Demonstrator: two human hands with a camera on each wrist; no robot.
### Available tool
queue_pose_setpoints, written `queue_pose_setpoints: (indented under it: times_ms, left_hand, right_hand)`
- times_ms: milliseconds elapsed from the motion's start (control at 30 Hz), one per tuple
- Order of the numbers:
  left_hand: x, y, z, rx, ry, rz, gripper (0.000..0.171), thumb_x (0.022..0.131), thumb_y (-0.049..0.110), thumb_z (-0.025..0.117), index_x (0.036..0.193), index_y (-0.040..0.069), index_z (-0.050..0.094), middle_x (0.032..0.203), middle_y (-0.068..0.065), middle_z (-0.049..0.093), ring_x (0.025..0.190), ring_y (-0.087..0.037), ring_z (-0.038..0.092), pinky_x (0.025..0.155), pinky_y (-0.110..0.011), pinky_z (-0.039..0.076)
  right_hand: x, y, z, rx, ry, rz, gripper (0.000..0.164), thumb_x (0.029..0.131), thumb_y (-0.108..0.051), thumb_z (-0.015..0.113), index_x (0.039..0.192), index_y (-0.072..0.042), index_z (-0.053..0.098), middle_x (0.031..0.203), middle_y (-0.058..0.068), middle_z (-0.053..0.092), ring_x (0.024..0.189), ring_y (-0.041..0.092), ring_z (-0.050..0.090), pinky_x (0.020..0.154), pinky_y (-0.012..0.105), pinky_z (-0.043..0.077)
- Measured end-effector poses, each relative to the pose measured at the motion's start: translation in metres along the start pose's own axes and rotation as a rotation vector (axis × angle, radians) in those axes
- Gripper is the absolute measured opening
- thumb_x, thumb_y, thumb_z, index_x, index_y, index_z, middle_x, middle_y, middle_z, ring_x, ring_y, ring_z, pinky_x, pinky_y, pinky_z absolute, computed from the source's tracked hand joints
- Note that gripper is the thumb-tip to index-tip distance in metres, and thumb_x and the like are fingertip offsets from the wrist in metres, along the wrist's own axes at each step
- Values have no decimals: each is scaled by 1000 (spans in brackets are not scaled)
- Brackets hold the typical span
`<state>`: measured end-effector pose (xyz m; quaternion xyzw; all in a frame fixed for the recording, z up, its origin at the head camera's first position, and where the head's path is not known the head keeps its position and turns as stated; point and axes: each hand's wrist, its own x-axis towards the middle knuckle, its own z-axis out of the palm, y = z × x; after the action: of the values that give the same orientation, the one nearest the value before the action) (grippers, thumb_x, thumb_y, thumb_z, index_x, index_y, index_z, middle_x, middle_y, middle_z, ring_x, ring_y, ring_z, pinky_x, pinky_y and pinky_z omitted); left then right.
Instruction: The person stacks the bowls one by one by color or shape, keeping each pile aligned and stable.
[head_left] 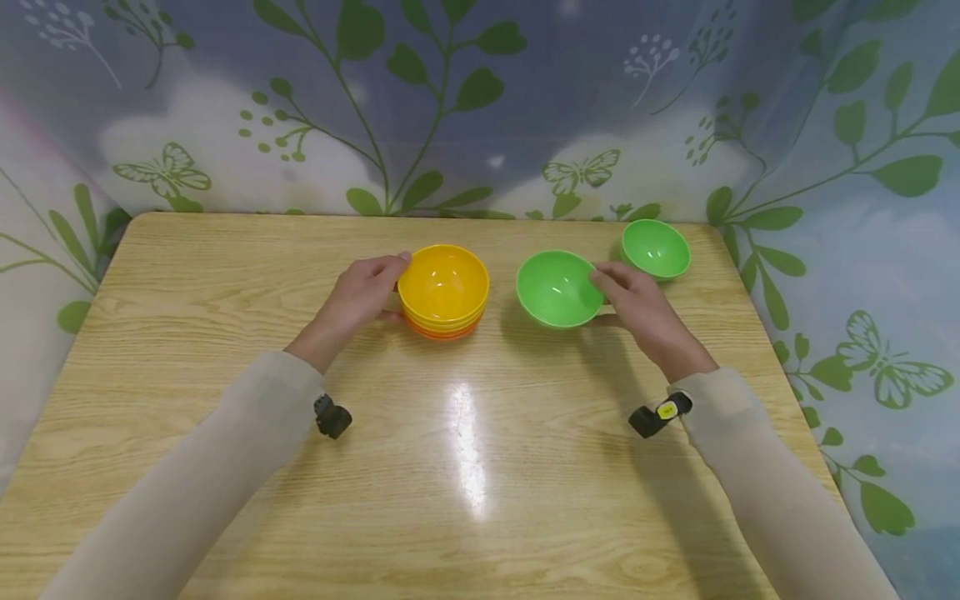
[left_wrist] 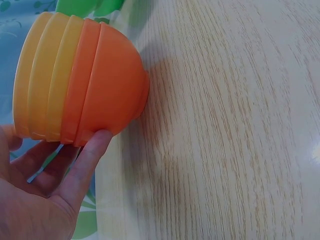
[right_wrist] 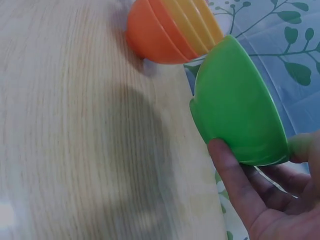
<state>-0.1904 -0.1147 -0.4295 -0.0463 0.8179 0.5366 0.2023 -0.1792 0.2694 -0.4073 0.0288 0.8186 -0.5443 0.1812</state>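
My left hand (head_left: 361,293) grips a stack of nested bowls (head_left: 444,287) from its left side, thumb at the rim and fingers against the outer wall. In the left wrist view the stack shows yellow bowls (left_wrist: 42,80) above orange bowls (left_wrist: 112,75), and its base is on or close to the wood. To the right, my right hand (head_left: 641,308) holds a green bowl (head_left: 558,290) by its right side, thumb over the rim. That green bowl (right_wrist: 237,107) hangs above the table, its shadow falling on the wood apart from it.
Another green bowl (head_left: 656,248) stands near the table's back right corner, just behind my right hand. The wooden table (head_left: 375,483) ends at the back against a curtain (head_left: 480,108) printed with leaves and butterflies, which also hangs along both sides.
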Motion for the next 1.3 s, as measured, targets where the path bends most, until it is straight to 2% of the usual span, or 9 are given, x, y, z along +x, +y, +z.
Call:
queue_pose_setpoints:
  times_ms: [133, 333, 400, 567, 867, 1100, 1300]
  left_hand:
    - [1, -1, 0, -5, -1, -4, 68, 115, 58, 42, 164, 11, 49, 175, -8, 41, 155, -30, 48, 100, -40, 67]
    - [1, -1, 1, -19, -5, 1, 69, 114, 58, 43, 164, 11, 49, 175, -7, 41, 155, -29, 47, 101, -41, 66]
    - [2, -1, 1, -23, -4, 2, 69, 114, 58, 43, 164, 11, 50, 175, -7, 41, 155, -29, 47, 101, -42, 66]
    - [2, -1, 2, -23, -4, -1, 68, 115, 57, 44, 164, 11, 49, 175, -7, 41, 155, -29, 47, 101, -43, 66]
    - [0, -1, 0, -12, -1, 0, 70, 114, 59, 43, 165, 12, 49, 175, -7, 42, 154, -29, 48, 101, -41, 67]
    - [0, -2, -1, -19, -1, -6, 70, 114, 60, 43, 165, 12, 48, 175, -7, 42, 154, -29, 48, 102, -41, 66]
    - [1, -2, 0, -25, -1, -2, 69, 114, 58, 44, 166, 12, 47, 176, -6, 40, 156, -29, 46, 101, -42, 66]
  right_hand:
    - [0, -5, 3, 21, -6, -6, 57, 119, -35, 45, 166, -4, 40, 160, 19, 49, 140, 29, 54, 114, 53, 59]
    - [2, -10, 7, 39, -7, -21, 53, 118, -33, 46, 164, -7, 43, 152, 17, 53, 128, 20, 62, 107, 45, 64]
    - [2, -12, 8, 51, -7, -26, 52, 118, -32, 46, 163, -7, 44, 150, 15, 54, 125, 19, 63, 107, 46, 64]
    - [1, -19, 9, 56, -7, -45, 52, 118, -32, 45, 162, -5, 44, 150, 14, 54, 127, 20, 61, 110, 50, 62]
    - [3, -33, 16, 76, 3, -60, 50, 118, -31, 46, 162, -7, 47, 153, 15, 54, 128, 22, 61, 98, 37, 67]
    - [7, -43, 24, 129, 8, -67, 47, 118, -26, 47, 160, -6, 48, 148, 13, 55, 123, 22, 62, 97, 39, 68]
    - [8, -50, 29, 153, 8, -74, 46, 118, -24, 47, 161, -7, 48, 153, 14, 53, 119, 22, 66, 96, 40, 69]
